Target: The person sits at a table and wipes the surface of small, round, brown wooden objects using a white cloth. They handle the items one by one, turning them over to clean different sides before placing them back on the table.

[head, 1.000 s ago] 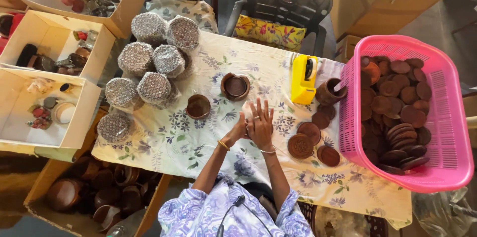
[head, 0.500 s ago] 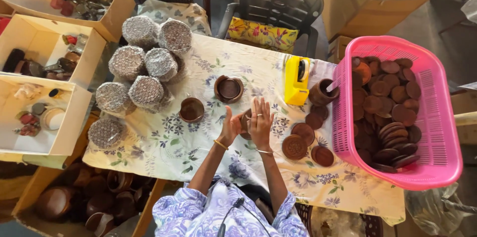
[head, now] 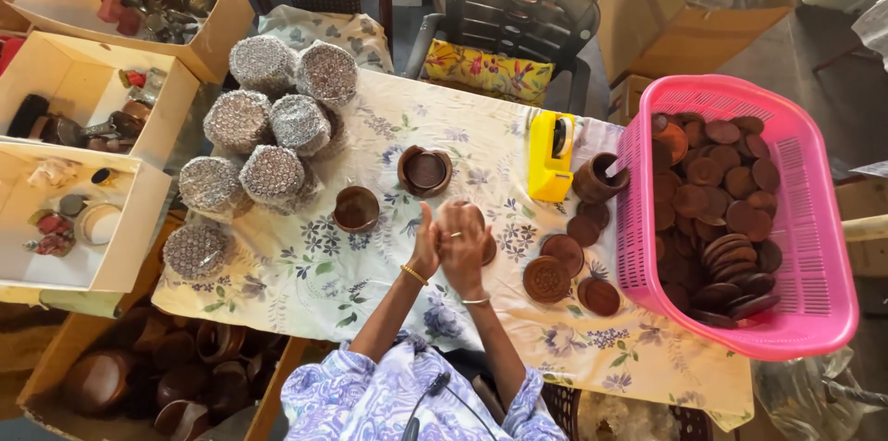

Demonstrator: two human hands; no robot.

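Brown round lid (head: 487,250), only an edge of it showing, sits between the two hands over the middle of the bench (head: 305,284). It looks like a small, stiff disc of clay or coconut shell: light, hard, likely brittle at the rim, so best taken by the edge with flat fingers. The right hand (head: 465,239) lies over it, fingers curled down, and the left hand (head: 425,242) presses in from 9 o'clock, palm against the right; each grip looks clenched about the piece, though the hands hide most of it. At 3 o'clock lie three more brown discs (head: 547,278), then the pink basket (head: 814,247) full of them. At 12 o'clock stands an open brown bowl (head: 425,171), at 10 o'clock a smaller cup (head: 355,209).
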